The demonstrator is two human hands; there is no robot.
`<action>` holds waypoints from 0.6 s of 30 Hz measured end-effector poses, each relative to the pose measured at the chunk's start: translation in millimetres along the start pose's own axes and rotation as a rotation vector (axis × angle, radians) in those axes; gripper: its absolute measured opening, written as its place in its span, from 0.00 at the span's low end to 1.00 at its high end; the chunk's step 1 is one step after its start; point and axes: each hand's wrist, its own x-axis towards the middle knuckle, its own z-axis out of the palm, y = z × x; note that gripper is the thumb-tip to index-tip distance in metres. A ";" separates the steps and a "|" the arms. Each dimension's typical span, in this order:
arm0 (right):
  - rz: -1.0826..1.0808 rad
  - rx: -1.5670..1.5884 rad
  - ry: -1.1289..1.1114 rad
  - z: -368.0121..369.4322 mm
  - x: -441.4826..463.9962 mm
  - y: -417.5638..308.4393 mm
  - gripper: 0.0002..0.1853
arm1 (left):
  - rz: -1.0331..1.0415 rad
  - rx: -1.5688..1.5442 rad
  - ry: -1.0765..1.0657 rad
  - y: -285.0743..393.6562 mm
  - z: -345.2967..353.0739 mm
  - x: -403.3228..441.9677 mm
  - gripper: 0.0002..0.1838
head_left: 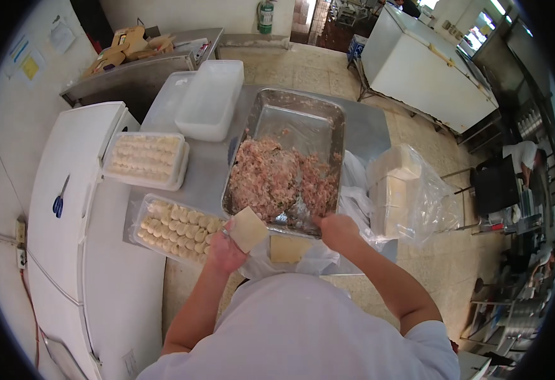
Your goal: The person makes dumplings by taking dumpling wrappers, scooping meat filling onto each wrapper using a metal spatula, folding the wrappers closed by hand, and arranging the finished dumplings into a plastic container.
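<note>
A square dough wrapper (247, 230) rests on the fingers of my left hand (227, 250), beside a plastic container (139, 235) with rows of filled dumplings (179, 228). My right hand (339, 232) is closed at the lower right edge of a metal tray (335, 126); what it grips is too hidden to name. Pinkish ground meat filling (266, 177) lies in the tray, with a smaller portion split off on the right. Below the tray, more square wrappers (288, 249) sit on white plastic.
A second container of dumplings (143, 158) and empty white tubs (211, 101) stand at the left of the metal table (372, 126). Bagged wrapper stacks (391, 196) are at the right. A white freezer (416, 66) stands behind; blue scissors (59, 202) lie at far left.
</note>
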 end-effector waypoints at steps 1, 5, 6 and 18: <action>-0.024 0.000 -0.028 3.1 -5.7 -1.4 0.16 | -0.007 -0.013 -0.006 1.1 -2.1 1.6 0.26; 0.001 0.038 -0.006 -8.1 -12.5 9.0 0.17 | 0.005 -0.013 -0.055 2.5 -8.8 -1.7 0.26; 0.006 0.018 0.005 -7.8 -9.3 10.3 0.17 | 0.005 0.000 -0.040 3.1 -8.4 -3.0 0.26; 0.019 -0.053 -0.016 -9.4 -9.1 13.8 0.21 | -0.001 0.033 -0.011 2.8 -4.1 -3.9 0.27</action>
